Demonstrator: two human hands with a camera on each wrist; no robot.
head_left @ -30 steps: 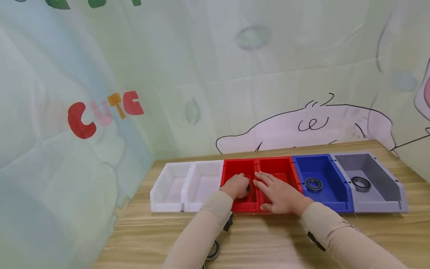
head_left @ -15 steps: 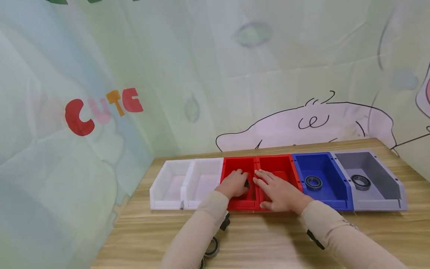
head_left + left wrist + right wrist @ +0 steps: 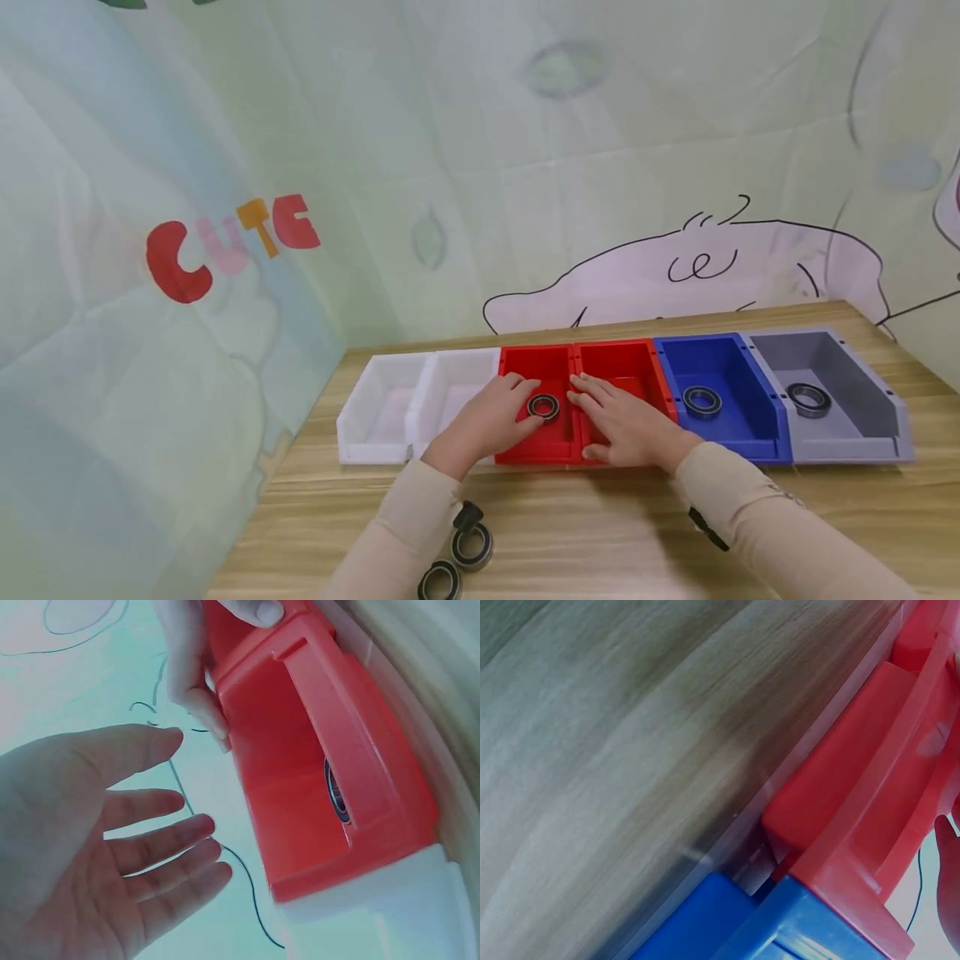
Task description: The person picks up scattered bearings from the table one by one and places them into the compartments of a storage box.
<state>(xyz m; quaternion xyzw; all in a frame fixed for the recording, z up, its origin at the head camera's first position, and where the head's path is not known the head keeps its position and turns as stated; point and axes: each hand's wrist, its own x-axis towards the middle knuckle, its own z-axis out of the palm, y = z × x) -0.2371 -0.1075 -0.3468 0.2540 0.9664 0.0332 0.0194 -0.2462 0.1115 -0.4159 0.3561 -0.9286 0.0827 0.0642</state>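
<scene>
A ring-shaped ball bearing (image 3: 553,409) lies flat on the floor of the left red bin (image 3: 536,358); the left wrist view shows part of it behind the bin's front lip. Just left of the bearing, my left hand (image 3: 487,421) hovers over the bin's left side. Its fingers are spread and hold nothing, plain in the left wrist view where the hand (image 3: 97,840) is apart from the bin. My right hand (image 3: 630,421) rests over the right red bin (image 3: 615,354), fingertips touching the wall between both red bins. Only a small part of it shows in the right wrist view.
Two white bins (image 3: 375,456) adjoin the red ones on the left. To the right, a blue bin (image 3: 738,450) and a grey bin (image 3: 855,450) hold one bearing each. Two more bearings (image 3: 486,552) lie on the wooden table (image 3: 570,533) near my left sleeve. A printed curtain hangs behind.
My left hand has let go of the bearing inside the left red bin and drawn back to the left, opening its fingers. My right hand has stayed in place.
</scene>
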